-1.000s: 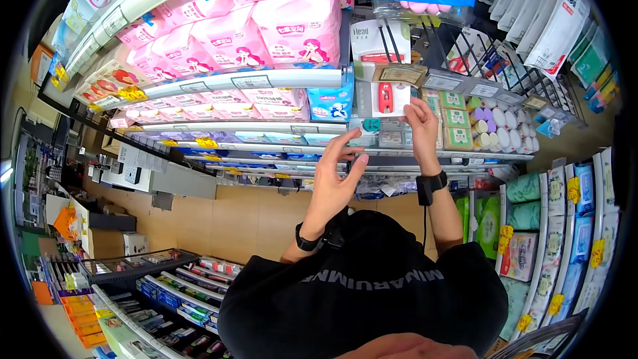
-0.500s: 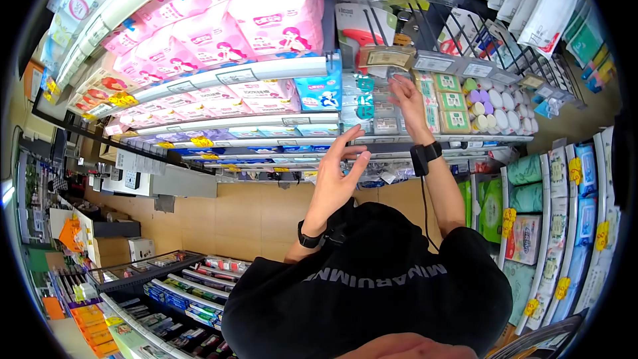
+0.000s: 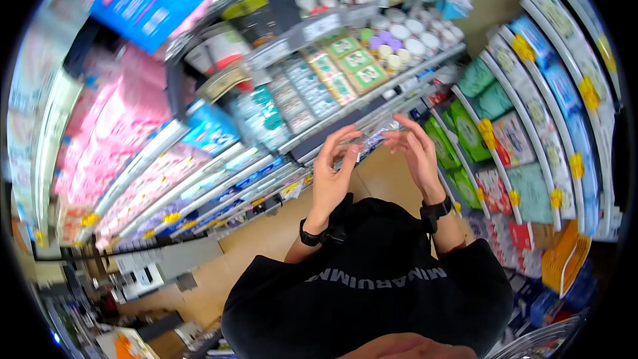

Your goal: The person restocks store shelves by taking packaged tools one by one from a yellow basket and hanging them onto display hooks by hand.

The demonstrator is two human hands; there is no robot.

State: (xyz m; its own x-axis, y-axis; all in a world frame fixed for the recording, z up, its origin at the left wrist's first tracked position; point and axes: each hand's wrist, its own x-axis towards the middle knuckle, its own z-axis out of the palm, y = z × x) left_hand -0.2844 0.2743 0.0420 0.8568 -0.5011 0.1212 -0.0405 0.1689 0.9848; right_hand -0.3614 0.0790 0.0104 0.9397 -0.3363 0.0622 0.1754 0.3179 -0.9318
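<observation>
My left hand (image 3: 332, 176) is raised in front of my chest, fingers curved and thumb apart, with nothing visible in it. Facing it across a small gap, my right hand (image 3: 420, 163) also has bent, spread fingers and appears to hold nothing. Both are in front of the shelf edge. Just beyond them are clear-wrapped small boxes (image 3: 312, 90), green-and-tan boxes (image 3: 355, 61) and round containers with white lids (image 3: 413, 26). A teal package (image 3: 266, 116) lies left of the boxes.
Pink packages (image 3: 126, 119) fill the shelves at left, blurred. A blue hanging package (image 3: 156, 0) is at upper left. Green packages (image 3: 468, 129) and yellow-tagged shelves stand close on my right. An orange basket (image 3: 565, 259) is at lower right. Tan floor (image 3: 266, 233) shows below the shelves.
The view has turned toward the right shelves. My right hand has come back from the small boxes on the shelf to near my left hand. My left hand remains raised and open.
</observation>
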